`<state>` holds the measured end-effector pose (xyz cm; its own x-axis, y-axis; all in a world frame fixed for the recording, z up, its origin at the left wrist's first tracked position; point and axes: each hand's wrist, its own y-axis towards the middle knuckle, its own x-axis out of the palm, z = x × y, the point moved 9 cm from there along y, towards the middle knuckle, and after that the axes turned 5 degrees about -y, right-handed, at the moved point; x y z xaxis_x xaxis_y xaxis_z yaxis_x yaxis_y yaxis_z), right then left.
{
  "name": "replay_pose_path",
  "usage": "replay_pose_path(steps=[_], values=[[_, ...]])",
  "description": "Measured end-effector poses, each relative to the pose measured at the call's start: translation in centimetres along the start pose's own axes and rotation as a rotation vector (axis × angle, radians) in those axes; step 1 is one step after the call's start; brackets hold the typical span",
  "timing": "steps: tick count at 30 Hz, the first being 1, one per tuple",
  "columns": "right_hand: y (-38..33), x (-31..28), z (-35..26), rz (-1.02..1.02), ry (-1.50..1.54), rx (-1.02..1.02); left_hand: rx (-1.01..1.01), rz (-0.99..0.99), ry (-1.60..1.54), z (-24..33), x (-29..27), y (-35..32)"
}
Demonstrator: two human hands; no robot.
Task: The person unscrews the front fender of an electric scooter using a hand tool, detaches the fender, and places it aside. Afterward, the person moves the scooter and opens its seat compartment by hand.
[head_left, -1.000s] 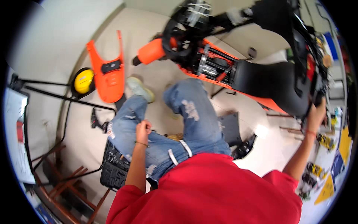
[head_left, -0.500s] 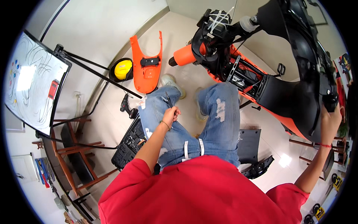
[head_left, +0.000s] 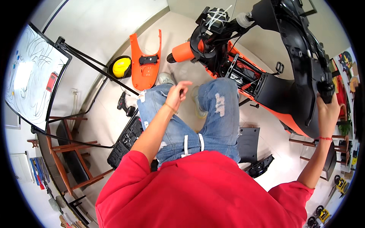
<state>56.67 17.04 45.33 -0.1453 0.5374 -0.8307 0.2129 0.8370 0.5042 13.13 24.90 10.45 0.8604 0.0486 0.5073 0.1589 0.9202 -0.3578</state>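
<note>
1. The right hand (head_left: 327, 110) is clamped on the lower end of a long black molded part (head_left: 292, 45); some fingers are hidden behind it.
2. That part stands above the seat (head_left: 283, 93) of an orange-and-black vehicle (head_left: 247, 78). Its curved long axis runs from the view's top edge down rightward to the hand; whether its far end is attached, I cannot tell.
3. The left hand (head_left: 178, 95) is raised above the left thigh, well apart from the right, fingers partly curled; whether they grip the small dark thing showing there, I cannot tell.
4. The vehicle stands on the floor (head_left: 283, 159) near the right wall's edge, seat end toward lower right, orange tube (head_left: 183, 52) pointing left.
5. A forked orange panel (head_left: 145, 76) lies near the floor's left wall edge, prongs pointing away from the person.
6. The whiteboard (head_left: 36, 72) carries dark looping strokes, with no word I can make out; marks on the red object (head_left: 51, 82) there are too small to tell.
</note>
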Motion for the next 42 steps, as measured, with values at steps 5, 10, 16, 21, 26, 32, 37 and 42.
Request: replay_pose_path(steps=[5,10,16,21,26,32,37,42], values=[[1.3,1.1,0.7,-0.07,0.043,0.072,0.125,-0.132,0.075,7.1,8.0,3.2],[0.8,0.3,-0.2,-0.027,-0.013,0.003,0.028,-0.073,-0.052,5.3,4.6,8.5],[0.6,0.1,-0.9,0.012,0.015,0.042,0.036,0.24,-0.032,2.8,-3.1,16.6],[-0.3,0.0,1.9,0.032,-0.049,0.132,0.104,0.425,0.162,2.9,-6.9,24.2],[-0.8,-1.4,1.9,0.085,-0.187,0.206,-0.048,0.315,-0.065,0.8,-5.6,28.4],[-0.9,-1.3,2.2,0.045,-0.254,0.255,-0.153,0.179,-0.144,0.5,-1.6,26.1],[0.2,-0.8,2.1,0.084,-0.155,0.193,-0.076,0.416,-0.172,0.3,-2.3,25.7],[1.6,-0.3,0.4,0.079,-0.057,0.145,-0.041,0.476,-0.207,-0.8,-2.6,25.5]])
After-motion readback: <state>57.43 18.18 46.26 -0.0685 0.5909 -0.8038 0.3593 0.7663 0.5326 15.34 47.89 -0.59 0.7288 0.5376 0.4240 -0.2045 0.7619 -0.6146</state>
